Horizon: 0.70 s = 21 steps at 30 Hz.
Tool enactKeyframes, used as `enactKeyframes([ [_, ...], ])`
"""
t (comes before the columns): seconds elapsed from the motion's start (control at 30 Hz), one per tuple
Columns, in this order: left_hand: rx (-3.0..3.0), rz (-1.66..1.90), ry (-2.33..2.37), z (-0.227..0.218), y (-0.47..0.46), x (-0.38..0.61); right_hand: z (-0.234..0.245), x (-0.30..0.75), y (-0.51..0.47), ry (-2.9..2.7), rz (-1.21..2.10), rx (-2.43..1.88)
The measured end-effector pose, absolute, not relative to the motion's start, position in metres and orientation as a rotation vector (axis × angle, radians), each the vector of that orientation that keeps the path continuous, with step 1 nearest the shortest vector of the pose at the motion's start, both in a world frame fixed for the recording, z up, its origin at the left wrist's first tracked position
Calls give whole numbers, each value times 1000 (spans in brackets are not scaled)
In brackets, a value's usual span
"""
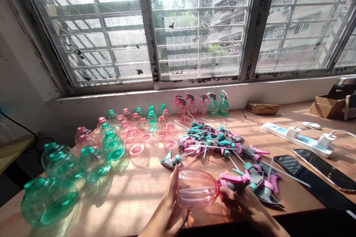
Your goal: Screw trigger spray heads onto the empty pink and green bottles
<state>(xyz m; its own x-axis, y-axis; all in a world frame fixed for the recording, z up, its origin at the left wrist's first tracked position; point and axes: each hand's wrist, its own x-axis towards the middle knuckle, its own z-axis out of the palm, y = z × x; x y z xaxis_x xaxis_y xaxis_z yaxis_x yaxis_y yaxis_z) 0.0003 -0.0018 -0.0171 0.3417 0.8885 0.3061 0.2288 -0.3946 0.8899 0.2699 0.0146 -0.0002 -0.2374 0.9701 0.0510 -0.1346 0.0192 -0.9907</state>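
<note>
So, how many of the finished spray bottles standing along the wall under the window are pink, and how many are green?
Pink clear-plastic spray bottles with trigger heads: 4, the leftmost partly hidden
Green clear-plastic spray bottles with trigger heads: 2
Total: 6

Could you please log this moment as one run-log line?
left hand holds pink bottle sideways | right hand grips its sprayer head | nearby: loose sprayer heads, empty bottles

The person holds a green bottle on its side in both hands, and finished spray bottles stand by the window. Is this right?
Not quite. The head view shows a pink bottle, not a green one, on its side, left hand at its base, right hand at its spray head. The finished spray bottles do stand by the window.
</note>
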Motion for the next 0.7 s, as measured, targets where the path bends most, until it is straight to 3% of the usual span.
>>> enactKeyframes([
  [0.7, 1945, 1014, 948, -18, -2, -10, 2, 270, 13, -1281, 1451, -995],
])
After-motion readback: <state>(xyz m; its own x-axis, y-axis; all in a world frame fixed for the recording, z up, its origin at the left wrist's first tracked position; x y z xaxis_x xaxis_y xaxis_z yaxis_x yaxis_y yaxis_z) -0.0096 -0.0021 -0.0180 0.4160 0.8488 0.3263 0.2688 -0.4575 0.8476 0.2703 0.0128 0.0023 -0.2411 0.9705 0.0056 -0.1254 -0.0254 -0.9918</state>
